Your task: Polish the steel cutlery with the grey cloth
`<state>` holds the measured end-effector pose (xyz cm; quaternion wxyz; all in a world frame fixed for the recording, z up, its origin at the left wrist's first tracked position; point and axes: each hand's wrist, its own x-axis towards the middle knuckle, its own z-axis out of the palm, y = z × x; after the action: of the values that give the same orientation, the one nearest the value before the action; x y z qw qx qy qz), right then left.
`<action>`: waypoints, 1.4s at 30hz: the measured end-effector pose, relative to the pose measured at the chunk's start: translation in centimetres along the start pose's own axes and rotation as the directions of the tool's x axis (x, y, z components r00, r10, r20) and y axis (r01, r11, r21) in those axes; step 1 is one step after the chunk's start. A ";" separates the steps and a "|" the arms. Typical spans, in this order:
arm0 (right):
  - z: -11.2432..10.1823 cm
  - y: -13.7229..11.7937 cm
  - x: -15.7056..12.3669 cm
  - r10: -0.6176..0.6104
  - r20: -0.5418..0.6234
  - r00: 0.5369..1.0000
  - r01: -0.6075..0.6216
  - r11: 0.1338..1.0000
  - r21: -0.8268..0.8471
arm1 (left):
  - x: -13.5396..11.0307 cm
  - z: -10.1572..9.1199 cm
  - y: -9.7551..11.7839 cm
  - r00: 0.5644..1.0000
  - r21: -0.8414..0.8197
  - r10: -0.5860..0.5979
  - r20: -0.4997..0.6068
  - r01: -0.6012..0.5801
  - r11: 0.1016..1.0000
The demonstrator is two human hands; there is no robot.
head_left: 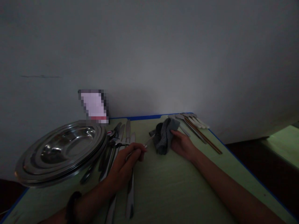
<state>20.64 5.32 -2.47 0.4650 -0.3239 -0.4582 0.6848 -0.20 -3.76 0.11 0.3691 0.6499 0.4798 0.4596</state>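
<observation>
Cloth, grey and bunched, hung from the right hand, whose thumb and fingers pinched its near side; I couldn't tell whether its lower edge met the counter. Just left of the cloth, the left hand had its fingers curled in tight, pinching a thin metal utensil that reached toward the folds. What shape its far end had, I couldn't see. Gripping it so near one end seemed a way to leave the rest free for the fabric, and the bunching probably let the cloth close around it.

Farther left of the cloth lay several knives and a spoon, pointing mostly the same way, perhaps to keep them together. Past those, at the cloth's far left, stood a stack of steel dishes, nested, I'd guess, to save room. Right of the cloth, chopsticks lay side by side, with white-handled pieces just beyond, roughly parallel, presumably so the two groups stayed apart.
</observation>
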 end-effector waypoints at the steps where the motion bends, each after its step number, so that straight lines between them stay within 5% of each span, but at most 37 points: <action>1: 0.0 0.0 0.1 -0.003 -0.005 1.000 0.003 1.000 -0.024 | 0.0 0.0 -0.1 1.000 -0.023 -0.011 -0.027 0.010 1.000; 5: 0.1 0.4 -0.2 -0.046 0.057 0.997 0.058 0.970 -0.236 | 0.2 0.1 -0.3 0.997 -0.052 -0.024 -0.075 0.021 0.998; 8: 0.4 0.4 -0.7 -0.187 -0.010 0.982 0.160 0.864 -0.478 | 0.5 0.3 0.0 0.999 0.024 -0.012 -0.041 0.013 1.000; 10: 0.8 0.3 -1.3 -0.359 -0.015 0.933 0.270 0.729 -0.629 | 0.6 0.3 0.3 1.000 0.081 -0.010 -0.023 0.012 0.997; 12: 1.4 0.2 -2.0 -0.476 0.118 0.872 0.389 0.525 -0.757 | 0.7 0.4 0.4 1.000 0.115 -0.012 -0.029 0.015 0.993; 14: 2.0 0.2 -2.5 -0.479 0.270 0.835 0.454 0.325 -0.830 | 0.7 0.4 0.4 0.999 0.127 -0.010 -0.040 0.015 0.992; 16: 2.4 0.3 -2.8 -0.453 0.317 0.834 0.452 0.230 -0.862 | 0.7 0.3 0.2 0.999 0.129 -0.017 -0.040 0.022 0.991; 20: 2.0 0.9 -2.1 -0.482 0.198 0.854 0.382 0.321 -0.866 | 0.6 0.4 0.0 0.999 0.122 -0.044 -0.024 0.047 0.991; 27: -0.5 0.8 -0.2 -0.487 -0.175 0.855 0.268 0.707 -0.655 | 0.6 0.4 0.2 0.998 0.098 -0.027 -0.051 0.032 0.995; 30: -0.6 0.4 -0.2 -0.498 -0.258 0.828 0.222 0.714 -0.664 | 0.7 0.4 0.3 0.999 0.102 -0.020 -0.046 0.024 0.994; 34: -0.4 -1.2 -1.1 -0.735 -0.122 0.667 0.276 0.396 -0.876 | 0.6 0.4 0.3 0.999 0.105 -0.019 -0.049 0.024 0.994; 35: -0.4 -1.6 -1.5 -0.743 -0.020 0.669 0.288 0.284 -0.915 | 0.6 0.4 0.2 0.999 0.103 -0.021 -0.047 0.025 0.994; 38: -0.2 -2.4 -2.3 -0.597 0.270 0.755 0.315 -0.032 -0.949 | 0.6 0.4 -0.1 0.999 0.093 -0.029 -0.043 0.033 0.995; 42: 0.0 -2.2 -2.6 -0.311 0.359 0.880 0.312 -0.192 -0.931 | 0.6 0.4 -0.2 0.999 0.090 -0.029 -0.037 0.033 0.995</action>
<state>22.35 3.19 -0.42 0.2260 -0.4338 -0.8721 -0.0138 0.17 -3.18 -0.07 0.3379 0.6501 0.5165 0.4431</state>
